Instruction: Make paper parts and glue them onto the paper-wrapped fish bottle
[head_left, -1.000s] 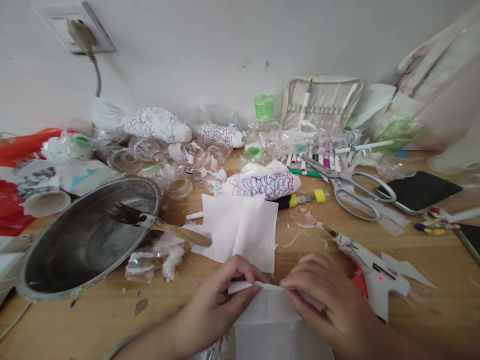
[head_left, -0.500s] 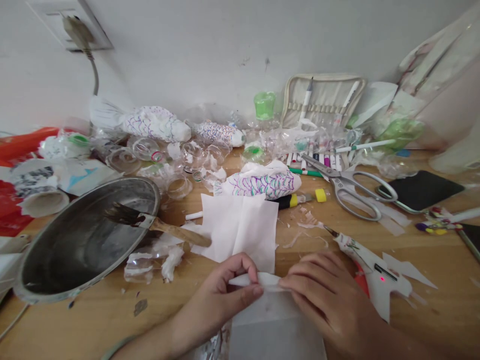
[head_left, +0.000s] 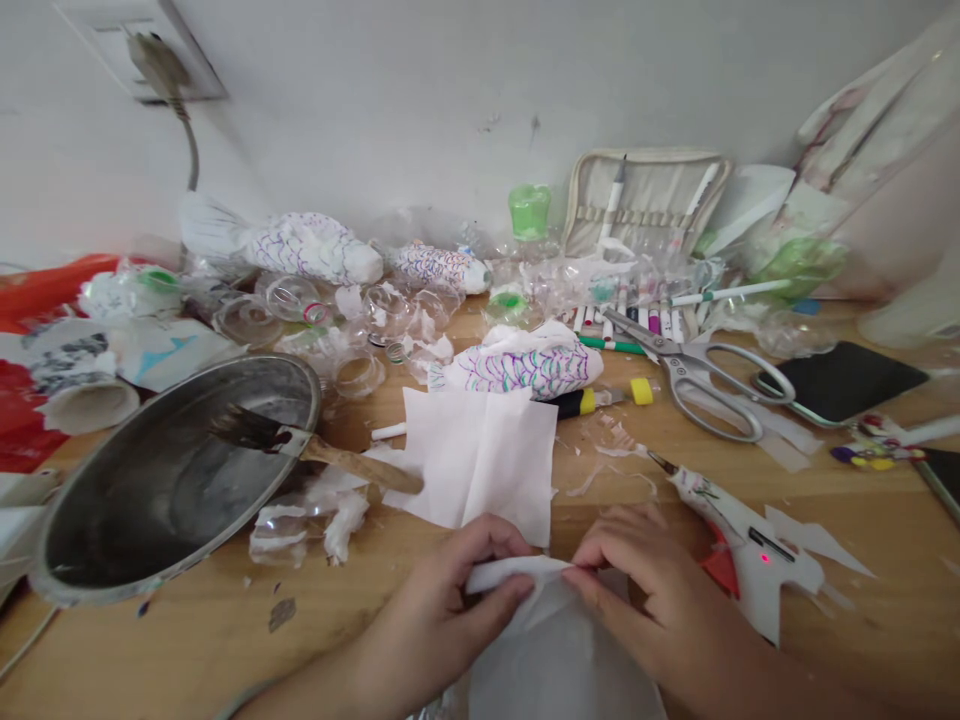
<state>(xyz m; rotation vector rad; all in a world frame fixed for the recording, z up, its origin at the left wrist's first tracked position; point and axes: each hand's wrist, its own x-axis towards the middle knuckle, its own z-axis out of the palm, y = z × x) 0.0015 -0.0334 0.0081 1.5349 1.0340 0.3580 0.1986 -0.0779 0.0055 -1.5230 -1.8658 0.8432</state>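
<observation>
Near the bottom centre is a thin whitish translucent sheet (head_left: 562, 655), its upper edge folded into a narrow strip. My left hand (head_left: 457, 600) pinches the left part of that strip between thumb and fingers. At the strip's right end, my right hand (head_left: 645, 590) grips the edge with thumb and forefinger. Just beyond my hands lies a creased white paper (head_left: 487, 450). Behind it rests a white fish shape (head_left: 525, 362) with purple and green scale lines. A glue gun (head_left: 750, 545) with a red light lies right of my right hand.
A metal basin (head_left: 172, 480) with a brush (head_left: 337, 460) across its rim stands left. Scissors (head_left: 697, 380), a yellow-black cutter (head_left: 585, 402) and a phone (head_left: 847, 382) lie right. Cut plastic bottles, markers (head_left: 652, 320) and more fish shapes (head_left: 307, 245) line the back.
The sheet's folded strip has tilted and shifted slightly right. My left hand has moved a little right, and my right hand's thumb and forefinger now pinch the strip's end more visibly.
</observation>
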